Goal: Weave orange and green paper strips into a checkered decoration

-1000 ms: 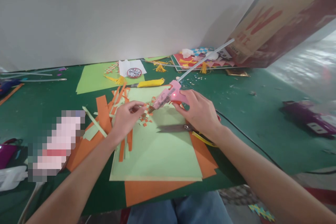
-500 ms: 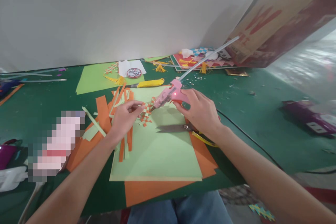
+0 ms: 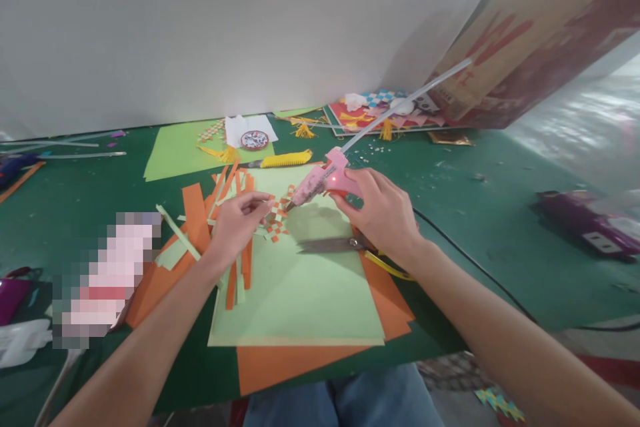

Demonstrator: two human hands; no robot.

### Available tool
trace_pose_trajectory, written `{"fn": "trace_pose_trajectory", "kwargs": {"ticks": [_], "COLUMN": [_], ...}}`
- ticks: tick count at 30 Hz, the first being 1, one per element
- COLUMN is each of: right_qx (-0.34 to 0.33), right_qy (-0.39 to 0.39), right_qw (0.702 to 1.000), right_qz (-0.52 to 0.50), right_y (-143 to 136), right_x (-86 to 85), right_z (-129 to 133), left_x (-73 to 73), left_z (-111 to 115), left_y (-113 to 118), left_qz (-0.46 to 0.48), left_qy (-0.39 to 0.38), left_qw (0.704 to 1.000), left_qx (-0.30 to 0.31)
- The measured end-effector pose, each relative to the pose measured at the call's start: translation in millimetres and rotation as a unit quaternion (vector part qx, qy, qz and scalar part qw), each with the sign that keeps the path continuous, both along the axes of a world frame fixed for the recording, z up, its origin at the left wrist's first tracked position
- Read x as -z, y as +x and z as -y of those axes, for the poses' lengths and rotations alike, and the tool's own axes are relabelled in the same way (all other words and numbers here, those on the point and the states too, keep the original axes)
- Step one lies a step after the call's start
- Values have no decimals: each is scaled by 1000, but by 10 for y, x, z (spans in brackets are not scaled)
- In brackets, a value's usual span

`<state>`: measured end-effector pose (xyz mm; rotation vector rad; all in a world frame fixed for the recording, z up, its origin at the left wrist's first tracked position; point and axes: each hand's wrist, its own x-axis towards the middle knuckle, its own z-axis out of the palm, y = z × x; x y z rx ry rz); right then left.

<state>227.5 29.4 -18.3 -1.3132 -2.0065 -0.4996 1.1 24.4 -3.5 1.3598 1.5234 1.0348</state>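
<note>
My right hand (image 3: pixel 383 207) is closed round the handle of a pink hot glue gun (image 3: pixel 320 181), whose small light glows red. A long clear glue stick (image 3: pixel 405 105) juts from its back, and its nozzle points down at a woven orange and green paper piece (image 3: pixel 277 220). My left hand (image 3: pixel 244 219) pinches the left edge of that checkered piece between thumb and fingers. Whether the nozzle touches the paper I cannot tell. Below lies a light green paper sheet (image 3: pixel 305 300). Scissors (image 3: pixel 330 245) with yellow handles rest on it, partly under my right hand.
Orange and green paper strips (image 3: pixel 233 287) lie left of the sheet. A yellow utility knife (image 3: pixel 285 159) is behind it. Farther back are yellow tassels (image 3: pixel 304 129) and a round patterned disc (image 3: pixel 255 140). A black cord (image 3: pixel 475 267) runs right. A cardboard bag (image 3: pixel 530 40) stands back right.
The glue stick's far end has shifted slightly up and to the right as the glue gun tilts a little. Both hands stay almost in place.
</note>
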Motion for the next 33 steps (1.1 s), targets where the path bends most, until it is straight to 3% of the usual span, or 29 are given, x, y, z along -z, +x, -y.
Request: {"fn": "trace_pose_trajectory", "kwargs": {"ticks": [5,8,12,16,22,25,27,30,33], "right_qx": [-3,9,97,212,283,276,249,150,24], "right_qy": [-5,-47,-143,-252,-278,-237,-170,-86,-142], "right_qw": [1000,998,981,939,916,931,953,984,989], "right_qz": [-16,-42,-93,-99,-55,-30,-23,-36,-17], "right_y": [0,-4,23,159,497,584,563,374,17], "right_x": [1,-9,-101,-198,-42,48,55,-2,-91], "right_z": [-1,-4,-30,-107,-258,-297,-292,-216,-50], "left_x": [-54,-67,-72,-86,-87,-80,-82,-90,-77], "left_z": [1,-4,-8,-11,-36,-41,-34,-15,-7], "left_y": [18,27,25,-2,-52,-48,-40,-36,-54], "left_qz": [37,62,64,86,157,153,138,95,72], "left_qy": [-24,-32,-35,-21,15,9,0,-6,2], "left_qw": [999,997,996,995,987,987,989,995,997], "left_qx": [-21,-38,-49,-41,-43,-49,-49,-42,-36]}}
